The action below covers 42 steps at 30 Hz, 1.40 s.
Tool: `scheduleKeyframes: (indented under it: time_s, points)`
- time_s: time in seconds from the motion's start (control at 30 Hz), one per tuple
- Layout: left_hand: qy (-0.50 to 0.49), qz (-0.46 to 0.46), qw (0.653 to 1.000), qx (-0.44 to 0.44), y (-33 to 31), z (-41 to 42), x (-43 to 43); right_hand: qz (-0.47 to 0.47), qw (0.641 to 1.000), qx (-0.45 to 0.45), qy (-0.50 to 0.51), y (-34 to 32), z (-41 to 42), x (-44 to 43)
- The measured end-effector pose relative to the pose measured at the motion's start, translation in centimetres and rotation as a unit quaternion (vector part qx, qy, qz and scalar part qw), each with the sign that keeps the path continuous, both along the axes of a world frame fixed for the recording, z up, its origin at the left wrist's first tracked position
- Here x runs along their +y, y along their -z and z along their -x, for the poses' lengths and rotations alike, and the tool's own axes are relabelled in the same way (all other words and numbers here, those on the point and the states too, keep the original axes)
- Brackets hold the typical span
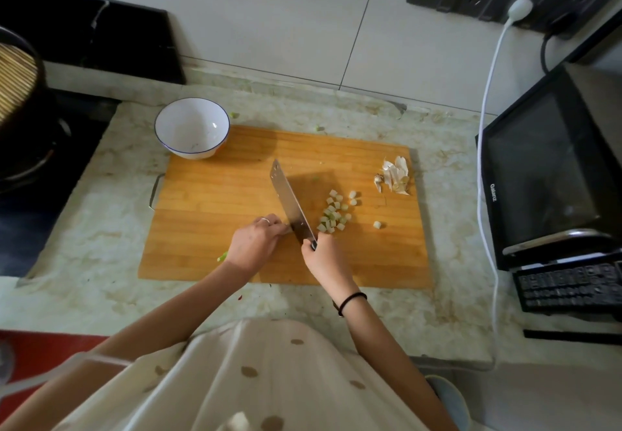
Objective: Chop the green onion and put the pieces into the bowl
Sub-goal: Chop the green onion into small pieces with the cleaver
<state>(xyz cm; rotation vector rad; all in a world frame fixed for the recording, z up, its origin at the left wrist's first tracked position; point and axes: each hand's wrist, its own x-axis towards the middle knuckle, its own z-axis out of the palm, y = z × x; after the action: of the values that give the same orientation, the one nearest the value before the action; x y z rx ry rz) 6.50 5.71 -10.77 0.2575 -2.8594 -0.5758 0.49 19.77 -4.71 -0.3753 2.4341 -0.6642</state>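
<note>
Right grip (323,255) wrapped round the knife (289,201) handle, left grip (255,242) curled down on the green onion (222,256) beside the blade, chopping's midway I'd say, pieces (336,213) heaped right of the blade on the board (218,195), next more cuts, then a scoop to the empty bowl (192,127) far left.

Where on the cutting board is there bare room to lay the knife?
The wooden cutting board is bare on its left half, between the white blue-rimmed bowl and the left hand, and at its near right corner. Crowded mid-right: steel cleaver in the right hand, green onion stalk held by the left hand, pale chopped pieces, papery garlic skins.
</note>
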Motion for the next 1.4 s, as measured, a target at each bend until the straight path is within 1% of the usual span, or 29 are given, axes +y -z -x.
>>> scheduleKeyframes:
  time_s: [0.07, 0.2, 0.33, 0.43, 0.57, 0.77, 0.9, 1.07, 1.17, 1.3, 1.4]
  points:
    - [-0.003, 0.008, 1.000, -0.002, -0.1, -0.3, 0.1, 0.009, 1.000, -0.006, 0.022, -0.2, 0.2, 0.3]
    - [-0.006, -0.015, 1.000, -0.016, -0.3, -0.8, 0.3, -0.029, 0.996, 0.086, -0.008, -0.5, -0.4, 1.0]
    - [-0.004, -0.029, 0.999, -0.035, -0.3, -1.0, 0.0, -0.041, 0.992, 0.118, 0.007, -0.8, 0.0, 1.8]
    - [-0.008, -0.037, 0.999, -0.035, -0.2, -1.0, 0.0, -0.005, 0.994, 0.103, 0.035, -0.9, 0.2, 2.1]
    - [-0.012, -0.043, 0.999, -0.016, 0.1, -1.1, 0.1, 0.033, 0.996, 0.069, 0.037, -1.0, -0.3, 2.2]
    - [-0.027, -0.063, 0.998, -0.013, -0.1, -1.4, -0.3, 0.010, 0.998, 0.063, -0.014, -1.0, -1.3, 2.6]
    - [-0.019, -0.065, 0.998, -0.016, -0.5, -1.4, -0.4, -0.007, 0.996, 0.070, -0.049, -0.9, -1.9, 2.8]
    - [-0.017, -0.064, 0.998, -0.017, -0.7, -1.4, -0.4, -0.032, 0.994, 0.082, -0.066, -1.1, -2.2, 2.9]
    - [-0.012, -0.063, 0.998, -0.025, -0.7, -1.4, -0.4, -0.061, 0.990, 0.103, -0.080, -1.1, -2.3, 2.7]
    - [-0.008, -0.037, 0.999, -0.036, -1.2, -1.3, -0.3, -0.088, 0.978, 0.141, -0.128, -1.1, -2.9, 2.2]
    - [-0.020, -0.038, 0.998, -0.040, -1.2, -1.0, -0.1, -0.077, 0.983, 0.122, -0.113, -1.0, -3.0, 1.8]
